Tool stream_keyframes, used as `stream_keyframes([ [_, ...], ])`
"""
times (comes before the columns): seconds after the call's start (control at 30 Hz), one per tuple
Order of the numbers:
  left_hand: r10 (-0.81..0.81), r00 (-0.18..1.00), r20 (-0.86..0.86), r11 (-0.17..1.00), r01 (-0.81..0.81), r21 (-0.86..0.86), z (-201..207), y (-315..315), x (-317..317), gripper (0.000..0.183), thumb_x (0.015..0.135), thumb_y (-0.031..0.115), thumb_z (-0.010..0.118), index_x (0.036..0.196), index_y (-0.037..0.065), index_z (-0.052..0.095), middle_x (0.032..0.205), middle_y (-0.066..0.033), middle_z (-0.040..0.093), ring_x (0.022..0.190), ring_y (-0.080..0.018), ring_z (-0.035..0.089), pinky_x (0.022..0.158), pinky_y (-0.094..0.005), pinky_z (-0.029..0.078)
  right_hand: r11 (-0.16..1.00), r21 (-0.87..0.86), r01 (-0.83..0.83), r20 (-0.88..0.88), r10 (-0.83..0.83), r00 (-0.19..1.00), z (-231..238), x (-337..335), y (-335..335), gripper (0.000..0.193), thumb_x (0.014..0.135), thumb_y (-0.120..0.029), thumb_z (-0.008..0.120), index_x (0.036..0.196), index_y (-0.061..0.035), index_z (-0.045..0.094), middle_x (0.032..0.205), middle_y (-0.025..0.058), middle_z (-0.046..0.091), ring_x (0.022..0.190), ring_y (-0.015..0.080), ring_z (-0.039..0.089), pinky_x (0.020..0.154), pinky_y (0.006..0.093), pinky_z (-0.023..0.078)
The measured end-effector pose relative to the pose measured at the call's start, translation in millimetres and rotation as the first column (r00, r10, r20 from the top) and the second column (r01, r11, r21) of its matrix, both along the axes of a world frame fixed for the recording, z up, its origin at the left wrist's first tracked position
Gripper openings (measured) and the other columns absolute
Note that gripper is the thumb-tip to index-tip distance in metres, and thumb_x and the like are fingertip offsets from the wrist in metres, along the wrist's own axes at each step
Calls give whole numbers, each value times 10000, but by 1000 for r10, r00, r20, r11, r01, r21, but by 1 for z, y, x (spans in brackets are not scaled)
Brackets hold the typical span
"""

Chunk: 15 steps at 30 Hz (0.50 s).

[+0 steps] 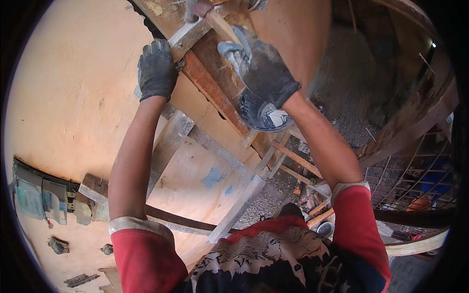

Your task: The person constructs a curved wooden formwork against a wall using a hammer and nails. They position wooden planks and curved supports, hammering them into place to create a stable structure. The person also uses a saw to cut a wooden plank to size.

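Note:
My right hand point(266, 66), in a dark work glove, is closed round the wooden handle of a hammer point(222, 27). The hammer's head is raised at the top of the view, above a short wooden batten point(188, 39). My left hand point(157, 73), gloved too, is at the batten's left end with its fingers curled; its thumb is mostly hidden. A reddish-brown timber point(210, 90) slants down from the batten, between my two forearms. Beneath my right wrist is a black bucket point(251, 115) with something whitish in it.
A framework of wooden strips point(227, 156) crosses the pale wall panel point(78, 93). To the right are grey gravel point(337, 117) and a rusty metal grille point(410, 171). Electrical boxes point(41, 193) are at the lower left. Wood scraps point(320, 215) lie near my right elbow.

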<state>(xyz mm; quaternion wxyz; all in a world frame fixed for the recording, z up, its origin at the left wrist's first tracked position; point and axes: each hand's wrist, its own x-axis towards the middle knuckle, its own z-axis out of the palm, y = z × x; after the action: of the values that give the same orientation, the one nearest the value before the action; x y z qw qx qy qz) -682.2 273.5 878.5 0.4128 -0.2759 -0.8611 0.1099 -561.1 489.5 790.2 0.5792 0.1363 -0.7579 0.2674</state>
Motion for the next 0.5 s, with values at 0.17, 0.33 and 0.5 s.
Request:
stream_keyframes([
  [0.17,10,1000,7,1000,-10,10,-6,-9,-3,521,862,350,803,1207,12,608,1146,-166,639,1089,-359,606,919,-493,513,991,-73,116,-406,-136,904,80,19,2,507,1040,-159,629,1433,116,465,1044,264,693,923,336,715,744,410,561],
  [0.33,-42,999,-27,999,42,-25,4,-1,0,490,880,351,797,1188,41,577,1132,-178,640,1096,-379,613,913,-499,520,942,-248,-225,-87,209,974,19,-7,-24,382,1018,-237,660,1293,24,613,839,262,686,731,422,672,675,530,519],
  [0.5,-41,999,-19,999,41,8,-1,0,-2,455,884,331,784,1170,44,576,1122,-177,636,1076,-380,615,895,-501,522,987,-132,-96,288,130,949,18,20,-1,531,1053,-257,599,1501,4,484,1006,289,717,900,450,694,831,487,549],
])
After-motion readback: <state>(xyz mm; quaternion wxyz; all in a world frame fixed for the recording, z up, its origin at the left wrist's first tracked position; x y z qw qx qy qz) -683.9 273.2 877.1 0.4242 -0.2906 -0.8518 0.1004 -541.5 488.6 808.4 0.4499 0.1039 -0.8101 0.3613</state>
